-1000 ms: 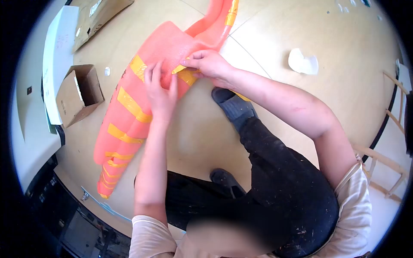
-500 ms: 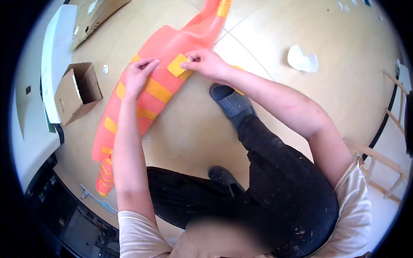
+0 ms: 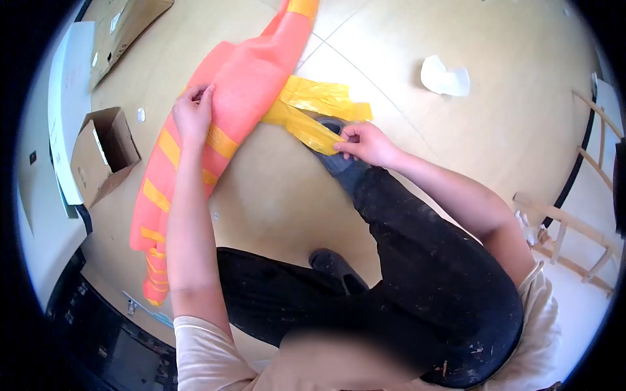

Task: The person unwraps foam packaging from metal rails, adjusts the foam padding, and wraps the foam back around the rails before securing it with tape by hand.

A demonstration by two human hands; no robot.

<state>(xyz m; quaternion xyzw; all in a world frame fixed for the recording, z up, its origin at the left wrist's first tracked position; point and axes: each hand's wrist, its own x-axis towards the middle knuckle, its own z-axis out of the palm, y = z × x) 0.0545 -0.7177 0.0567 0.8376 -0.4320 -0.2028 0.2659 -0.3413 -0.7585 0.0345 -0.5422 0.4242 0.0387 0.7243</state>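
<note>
A long pink foam-wrapped bundle (image 3: 251,81) with bands of yellow tape lies slantwise on the floor. My left hand (image 3: 194,117) pinches at the bundle's upper left side, fingers closed; whether foam is between the fingertips is too small to tell. My right hand (image 3: 366,144) holds the end of a yellow tape strip (image 3: 306,129), which stretches from the bundle's right edge over my dark shoe. A second yellow strip (image 3: 319,96) sticks out from the bundle just above it, crumpled and loose.
An open cardboard box (image 3: 104,153) stands at the left, with a flat cardboard piece (image 3: 127,32) above it. A white curved scrap (image 3: 445,77) lies on the floor at upper right. Wooden frame pieces (image 3: 574,225) are at the right. My legs are below.
My right hand has moved down and right, pulling the yellow tape away from the bundle. My left hand has shifted left along the foam. The second yellow strip now shows more fully.
</note>
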